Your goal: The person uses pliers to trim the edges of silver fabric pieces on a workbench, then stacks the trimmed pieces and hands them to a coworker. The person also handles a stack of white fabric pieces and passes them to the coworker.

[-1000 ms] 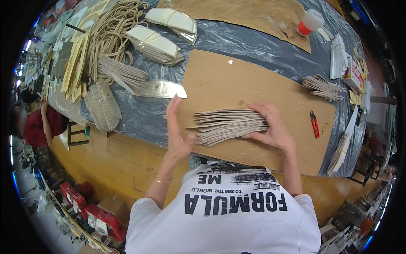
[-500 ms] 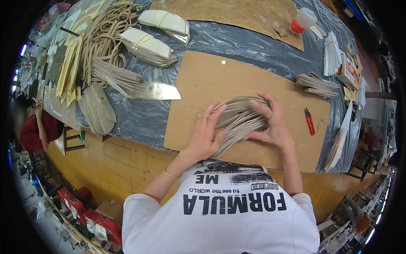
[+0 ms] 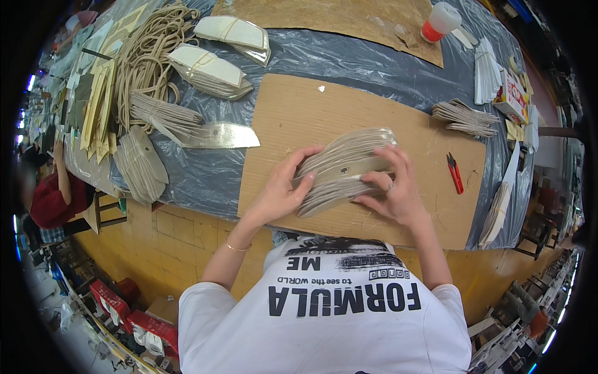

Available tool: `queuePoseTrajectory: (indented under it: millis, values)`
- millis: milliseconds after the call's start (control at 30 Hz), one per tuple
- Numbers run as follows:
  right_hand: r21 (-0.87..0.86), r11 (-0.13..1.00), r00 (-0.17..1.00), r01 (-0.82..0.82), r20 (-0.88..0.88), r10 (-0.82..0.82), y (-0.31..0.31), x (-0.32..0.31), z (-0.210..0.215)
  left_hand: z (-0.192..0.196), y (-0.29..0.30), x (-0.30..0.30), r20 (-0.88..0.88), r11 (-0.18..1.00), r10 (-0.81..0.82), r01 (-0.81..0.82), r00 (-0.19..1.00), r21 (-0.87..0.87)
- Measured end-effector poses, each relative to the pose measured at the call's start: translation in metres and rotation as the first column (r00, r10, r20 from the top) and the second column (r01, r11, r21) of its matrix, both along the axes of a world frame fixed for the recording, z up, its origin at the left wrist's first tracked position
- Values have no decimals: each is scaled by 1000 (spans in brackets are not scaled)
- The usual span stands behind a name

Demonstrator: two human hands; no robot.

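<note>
Fanned paper stack [image 3: 346, 168] on cardboard sheet [image 3: 324, 118], both hands' grip pinching it.

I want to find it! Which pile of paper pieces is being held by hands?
The fanned stack on the brown cardboard sheet; left hand and right hand grip it. Other piles lie untouched.

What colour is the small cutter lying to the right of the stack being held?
Red, seen in the head view: the small cutter lies on the cardboard sheet.

Stack's [image 3: 346, 168] underside hidden — hands [image 3: 398, 193] perhaps cover its ends.
</note>
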State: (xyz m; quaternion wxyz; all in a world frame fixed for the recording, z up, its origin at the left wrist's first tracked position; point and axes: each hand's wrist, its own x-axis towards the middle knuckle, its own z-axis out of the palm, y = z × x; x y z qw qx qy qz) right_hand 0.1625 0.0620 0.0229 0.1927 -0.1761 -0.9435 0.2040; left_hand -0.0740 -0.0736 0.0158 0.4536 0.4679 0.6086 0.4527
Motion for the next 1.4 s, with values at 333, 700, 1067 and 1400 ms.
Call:
queuePoseTrajectory:
  millis: [333,700,1067,1400]
  values:
    - [-59,998,962,-7,273,23,-19,-10,12,-2,-1,5,106,1000,2,0,994,-20]
    - [-17,997,993,-81,90,82,-30,1,0,-4,3,9,194,998,62,-55,979,-40]
    - [-74,996,975,-51,213,66,-19,-21,22,-4,1,9,259,999,45,-39,965,-28]
    - [69,998,1000,16,-8,-15,-36,-9,-10,9,39,-10,-159,983,-160,143,974,-115]
